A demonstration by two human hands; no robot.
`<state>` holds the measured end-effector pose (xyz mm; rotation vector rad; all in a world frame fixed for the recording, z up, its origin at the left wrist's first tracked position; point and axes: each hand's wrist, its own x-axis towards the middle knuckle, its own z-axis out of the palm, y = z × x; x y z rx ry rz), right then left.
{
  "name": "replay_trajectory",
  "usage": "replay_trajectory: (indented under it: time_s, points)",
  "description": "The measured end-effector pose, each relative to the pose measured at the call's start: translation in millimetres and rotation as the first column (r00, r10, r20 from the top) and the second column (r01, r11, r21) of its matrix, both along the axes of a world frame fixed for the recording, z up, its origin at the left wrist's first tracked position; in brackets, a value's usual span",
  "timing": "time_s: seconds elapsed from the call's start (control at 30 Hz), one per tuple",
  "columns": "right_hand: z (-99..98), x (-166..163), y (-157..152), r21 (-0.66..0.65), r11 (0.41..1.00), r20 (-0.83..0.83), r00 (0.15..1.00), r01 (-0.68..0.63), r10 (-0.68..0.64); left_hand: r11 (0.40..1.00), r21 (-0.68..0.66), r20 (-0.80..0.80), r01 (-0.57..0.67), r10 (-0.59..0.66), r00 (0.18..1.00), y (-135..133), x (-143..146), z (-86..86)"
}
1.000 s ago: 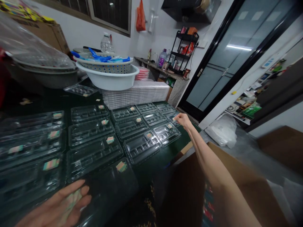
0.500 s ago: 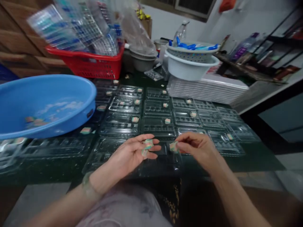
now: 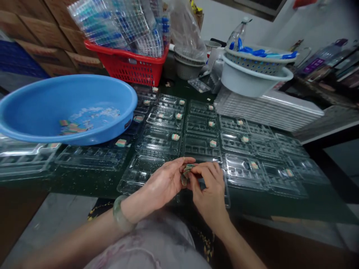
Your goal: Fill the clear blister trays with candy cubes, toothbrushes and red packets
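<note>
My left hand, palm turned up, holds small striped pieces in green and pale orange between its curled fingers. Against them press the fingertips of my right hand, closed in a pinch on one of these pieces; the fingers partly cover it. Both hands are over the front row of clear plastic trays. Many trays carry one similar piece, such as the striped piece in the middle and another striped piece to the right.
A large blue basin with striped pieces and white crumbs overlaps trays at left. Behind stand a red basket of packaged goods and a pale basin under a colander. Stacked clear trays lie at back right.
My right hand has moved left to meet my left hand, bringing its piece against the others. The fingers of my left hand have curled in. The view has shifted left.
</note>
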<state>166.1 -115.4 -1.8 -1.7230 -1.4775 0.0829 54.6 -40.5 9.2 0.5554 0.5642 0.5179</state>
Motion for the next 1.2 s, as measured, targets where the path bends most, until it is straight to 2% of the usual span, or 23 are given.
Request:
replay_trajectory:
  time_s: [0.13, 0.27, 0.37, 0.53, 0.7, 0.8, 0.9, 0.97, 1.03, 1.1, 1.2]
  points:
    - [-4.8, -4.3, -2.9, 0.106, 0.992, 0.053, 0.996, 0.067, -0.073, 1.0, -0.023, 0.025, -0.012, 0.012, 1.0, -2.2, -1.4, 4.6]
    - [-7.5, -6.0, -4.2, 0.111, 0.983, 0.134, 0.978, 0.146, -0.16, 0.999, -0.028, 0.01, -0.027, 0.027, 1.0, -2.1, -1.5, 7.6]
    - [-9.3, -7.8, -5.2, 0.111, 0.983, 0.166, 0.973, 0.143, -0.161, 0.998, -0.043, -0.03, -0.051, 0.05, 0.998, -2.2, -1.7, 7.3]
    - [-10.8, -7.1, -6.6, 0.139, 0.986, 0.094, 0.989, 0.096, -0.11, 0.995, -0.093, -0.031, -0.033, 0.031, 0.999, -2.3, -1.8, 12.6]
    - [-12.6, -5.6, -7.9, 0.15, 0.989, 0.098, 0.995, 0.012, -0.027, 0.974, -0.224, -0.112, -0.026, 0.0, 0.994, 1.4, 0.3, 15.4]
    - [-9.1, -5.3, -10.4, 0.11, 0.993, 0.029, 0.999, -0.035, 0.032, 0.966, -0.253, -0.134, 0.047, -0.083, 0.987, 2.8, 1.4, 8.2]
    - [1.0, 8.3, -9.8, 0.107, 0.994, -0.13, 0.991, 0.003, 0.011, 0.971, -0.174, -0.108, 0.163, -0.183, 0.977, 5.0, 2.6, 1.2]
    - [8.2, 35.8, -6.7, 0.086, 0.991, -0.214, 0.973, 0.103, -0.082, 0.971, -0.133, -0.151, 0.198, -0.217, 0.964, 8.4, 3.2, -1.0]
    - [12.0, 84.0, -3.0, 0.061, 0.966, -0.266, 0.937, 0.252, -0.227, 0.976, -0.12, -0.213, 0.183, -0.206, 0.955, 13.6, 3.7, -2.7]
    - [9.6, 151.7, 0.6, 0.065, 0.914, -0.323, 0.875, 0.4, -0.36, 0.985, -0.12, -0.252, 0.12, -0.147, 0.956, 20.0, 5.1, -6.4]
    - [-4.8, 269.2, 6.3, 0.118, 0.825, -0.452, 0.769, 0.553, -0.452, 0.989, -0.141, -0.331, 0.037, -0.082, 0.94, 31.1, 10.4, -17.7]
